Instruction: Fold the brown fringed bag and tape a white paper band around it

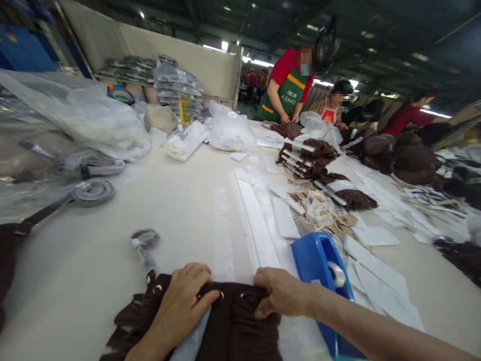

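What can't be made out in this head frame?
- Brown garment: lower part cut off by the bottom edge; its top edge is covered by the left hand and right hand.
- Blue tape dispenser: near end hidden behind the right forearm.
- Label on the white packet: too small to read.
- Clear bags at left: blurred, contents unclear.
- Tags: print too small.

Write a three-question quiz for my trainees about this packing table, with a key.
1. True or false: both hands rest on the brown garment.
2. What lies just right of the right hand? A) blue tape dispenser B) scissors C) a cup
3. Fill in: the left hand lies near the garment's metal ____.

Key: 1 true; 2 A; 3 eyelets.
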Available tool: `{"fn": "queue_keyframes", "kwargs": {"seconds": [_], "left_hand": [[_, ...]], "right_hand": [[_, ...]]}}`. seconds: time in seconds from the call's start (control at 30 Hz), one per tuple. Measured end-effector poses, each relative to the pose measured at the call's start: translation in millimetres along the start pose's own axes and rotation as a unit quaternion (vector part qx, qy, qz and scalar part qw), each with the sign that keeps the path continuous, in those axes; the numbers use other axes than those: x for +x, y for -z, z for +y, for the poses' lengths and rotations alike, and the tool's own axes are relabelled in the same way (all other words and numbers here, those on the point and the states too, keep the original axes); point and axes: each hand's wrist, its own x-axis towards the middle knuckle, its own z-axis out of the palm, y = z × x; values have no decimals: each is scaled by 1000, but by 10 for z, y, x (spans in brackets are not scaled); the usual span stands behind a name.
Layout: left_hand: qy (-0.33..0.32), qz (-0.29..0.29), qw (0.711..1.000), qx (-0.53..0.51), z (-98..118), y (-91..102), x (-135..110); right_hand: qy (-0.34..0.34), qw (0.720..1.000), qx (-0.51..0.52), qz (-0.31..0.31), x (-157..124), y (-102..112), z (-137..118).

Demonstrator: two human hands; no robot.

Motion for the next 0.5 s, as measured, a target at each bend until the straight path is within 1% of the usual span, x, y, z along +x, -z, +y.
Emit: {"fn": "queue_keyframes", "kwargs": {"seconds": [0.1,0.17,0.2,0.23,0.27,0.3,0.33,0.37,0.4,0.43,0.47,0.5], "left_hand": [[25,-24,997,67,36,-14,30],[16,-37,992,116,60,-9,56],[5,-47,989,138,73,0,70],[-6,-58,986,155,85,10,83],[-15,-69,984,166,95,21,97],[-19,-77,982,170,102,31,110],[-19,-82,982,168,106,38,123],[-15,-86,983,161,106,41,134],[-7,-88,984,155,104,42,145],[4,-90,985,147,102,40,153],[17,-89,986,140,102,37,159],[31,-87,987,133,105,34,162]], "right_hand": [[-44,998,-34,13,-28,3,-81],[-54,996,-64,44,-103,-13,-164],[-56,992,-83,80,-176,-45,-219],[-50,985,-96,131,-274,-102,-279],[-25,975,-101,195,-393,-192,-340],[21,961,-95,260,-525,-320,-395],[87,939,-85,322,-660,-486,-439],[164,909,-75,376,-784,-689,-467],[240,876,-65,413,-889,-924,-478],[294,846,-68,440,-964,-1180,-474],[318,828,-79,455,-1007,-1445,-461],[324,822,-75,463,-1017,-1702,-445]]}}
